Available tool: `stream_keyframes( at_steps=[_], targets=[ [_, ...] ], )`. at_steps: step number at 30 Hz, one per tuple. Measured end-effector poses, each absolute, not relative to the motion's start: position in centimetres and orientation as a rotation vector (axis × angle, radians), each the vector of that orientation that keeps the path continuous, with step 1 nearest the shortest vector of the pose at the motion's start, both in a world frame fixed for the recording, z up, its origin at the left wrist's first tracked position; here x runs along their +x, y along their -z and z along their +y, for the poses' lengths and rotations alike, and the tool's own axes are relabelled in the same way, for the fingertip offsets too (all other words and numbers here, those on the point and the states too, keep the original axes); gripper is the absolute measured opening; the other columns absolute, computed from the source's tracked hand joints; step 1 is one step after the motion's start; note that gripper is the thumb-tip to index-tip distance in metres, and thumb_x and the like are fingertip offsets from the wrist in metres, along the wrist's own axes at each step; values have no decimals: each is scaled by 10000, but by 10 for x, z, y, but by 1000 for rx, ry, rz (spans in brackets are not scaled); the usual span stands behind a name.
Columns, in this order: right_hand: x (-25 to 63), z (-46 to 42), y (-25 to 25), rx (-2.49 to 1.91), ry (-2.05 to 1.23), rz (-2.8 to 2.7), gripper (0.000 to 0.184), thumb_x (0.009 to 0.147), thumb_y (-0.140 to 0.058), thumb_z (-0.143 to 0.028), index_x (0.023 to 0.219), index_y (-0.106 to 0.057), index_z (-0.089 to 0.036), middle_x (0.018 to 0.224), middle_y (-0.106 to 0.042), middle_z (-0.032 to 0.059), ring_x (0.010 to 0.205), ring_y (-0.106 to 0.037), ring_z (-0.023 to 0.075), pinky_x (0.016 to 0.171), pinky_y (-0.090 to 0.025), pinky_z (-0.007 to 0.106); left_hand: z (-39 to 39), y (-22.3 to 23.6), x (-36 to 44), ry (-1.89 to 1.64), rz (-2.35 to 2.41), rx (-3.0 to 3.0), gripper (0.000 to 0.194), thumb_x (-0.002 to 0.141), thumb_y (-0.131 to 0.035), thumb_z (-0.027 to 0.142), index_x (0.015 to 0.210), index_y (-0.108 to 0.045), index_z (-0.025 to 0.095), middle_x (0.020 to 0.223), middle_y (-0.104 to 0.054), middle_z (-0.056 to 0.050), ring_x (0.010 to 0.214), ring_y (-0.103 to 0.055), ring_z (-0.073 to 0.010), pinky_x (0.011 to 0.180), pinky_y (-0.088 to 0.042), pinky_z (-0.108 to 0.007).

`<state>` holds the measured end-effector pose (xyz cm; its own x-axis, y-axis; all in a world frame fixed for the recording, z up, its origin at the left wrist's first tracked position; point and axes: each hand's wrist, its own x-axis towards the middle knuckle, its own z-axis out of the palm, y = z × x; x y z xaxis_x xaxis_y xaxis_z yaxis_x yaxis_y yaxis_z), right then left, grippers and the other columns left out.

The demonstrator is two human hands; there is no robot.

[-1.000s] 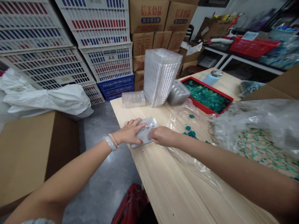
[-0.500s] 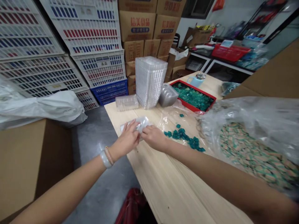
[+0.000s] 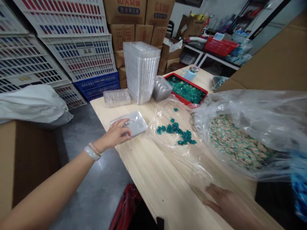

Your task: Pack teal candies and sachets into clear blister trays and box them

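A shallow clear plastic box (image 3: 138, 125) lies on the wooden table near its left edge. My left hand (image 3: 117, 133), wearing bracelets on the wrist, has its fingers over the box's left end and its thumb at the near side, holding it. What is inside the box is too blurred to make out. My right hand (image 3: 223, 201) is low at the right over the table, smeared by motion, its fingers stretched out with nothing seen in them. Teal translucent pieces (image 3: 176, 128) lie scattered on a clear plastic sheet (image 3: 168, 145) right of the box.
Behind the box stand a tall stack of clear plastic trays (image 3: 141, 73) and smaller stacked trays (image 3: 117, 97). A red tray (image 3: 184, 101) holds more teal pieces beside a blue mug (image 3: 190, 73). Wrapped pieces (image 3: 237, 140) fill a clear bag at right. Crates (image 3: 79, 54) rise at left.
My right hand has left the box and moved down to the right. My left hand stays at the box, which is now more visible. The view has shifted, with the scene sliding left.
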<state>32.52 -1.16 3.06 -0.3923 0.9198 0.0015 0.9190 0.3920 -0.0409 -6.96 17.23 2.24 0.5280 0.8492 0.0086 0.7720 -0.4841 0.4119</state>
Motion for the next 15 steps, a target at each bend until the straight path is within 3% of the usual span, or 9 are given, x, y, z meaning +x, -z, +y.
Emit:
stream_keyframes(
  at_steps=[3, 7, 15],
  targets=[
    [263, 52, -55, -1581, -165, -2690, 263, 827, -401, -374, 926, -580, -208, 848, -635, 74, 765, -583, 189, 636, -435, 299, 175, -32, -72, -249, 1278, 2422, 199, 752, -492, 380, 793, -630, 241, 1299, -314, -7, 1195, -266, -225, 970, -234, -422],
    [162, 150, -69, -1187, -261, -2803, 241, 847, -390, -278, 929, -587, -166, 889, -598, 80, 869, -520, 178, 742, -381, 290, 176, -36, -75, -261, 1265, 2432, 184, 767, -477, 331, 802, -633, 241, 1296, -330, 1, 1196, -264, -206, 983, -233, -382],
    [126, 205, -40, -987, -325, -3024, 218, 836, -405, -216, 824, -607, -134, 845, -592, 77, 825, -511, 154, 727, -342, 262, 172, -34, -73, -295, 1285, 2450, 165, 762, -471, 250, 771, -629, 207, 1294, -342, -17, 1204, -265, -213, 989, -245, -369]
  ],
)
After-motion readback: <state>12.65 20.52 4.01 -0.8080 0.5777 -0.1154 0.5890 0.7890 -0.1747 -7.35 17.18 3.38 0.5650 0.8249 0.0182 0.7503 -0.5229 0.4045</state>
